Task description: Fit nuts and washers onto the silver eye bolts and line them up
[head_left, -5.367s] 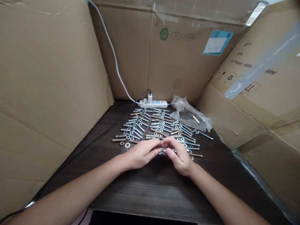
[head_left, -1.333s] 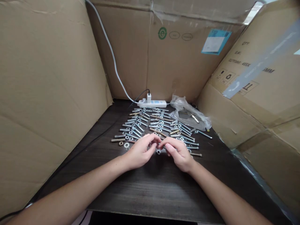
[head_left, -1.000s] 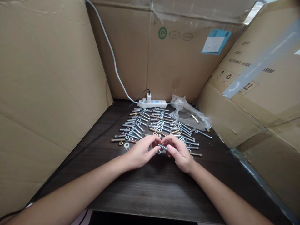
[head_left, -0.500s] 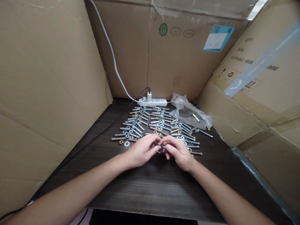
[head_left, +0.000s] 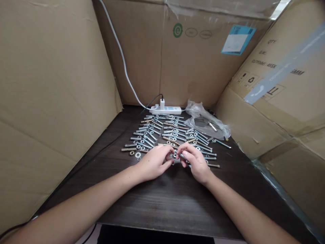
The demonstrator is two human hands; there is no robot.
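Note:
My left hand and my right hand meet fingertip to fingertip low over a dark wooden table. Between them they pinch a small silver bolt with a washer on it; fingers hide most of it. Just beyond the hands lie rows of silver bolts and washers, several with brass-coloured sleeves. A loose washer and a nut lie left of my left hand.
Cardboard walls close in the table on the left, back and right. A white power strip with a white cable and plug lies at the back. A crumpled clear plastic bag holding a bolt sits back right.
Both hands have stayed together at the front of the rows, fingers shifting on the bolt; a washer that lay on the table between them 1.3 s ago is no longer seen there. The camera tilted slightly.

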